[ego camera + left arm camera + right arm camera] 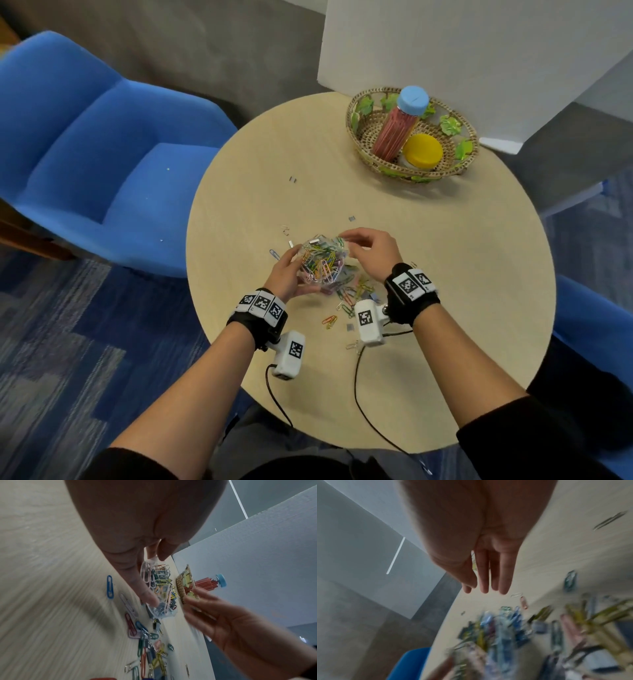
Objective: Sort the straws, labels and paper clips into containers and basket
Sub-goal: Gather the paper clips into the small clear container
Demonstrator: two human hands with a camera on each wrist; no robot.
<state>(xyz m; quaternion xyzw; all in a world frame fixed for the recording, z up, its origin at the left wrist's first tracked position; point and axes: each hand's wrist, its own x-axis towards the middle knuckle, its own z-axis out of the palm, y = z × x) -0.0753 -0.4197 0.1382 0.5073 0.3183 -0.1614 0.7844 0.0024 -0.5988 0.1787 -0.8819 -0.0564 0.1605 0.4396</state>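
Cradling clear, seemingly plastic container

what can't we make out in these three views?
- Right wrist view: the paper clips are smeared by motion blur, so colours and count are unreadable.
- Left wrist view: the right hand is blurred; whether it pinches anything is unclear.
- Head view: the left hand covers part of the clear container; its shape is hard to tell.
- Head view: contents under the yellow lid are hidden.
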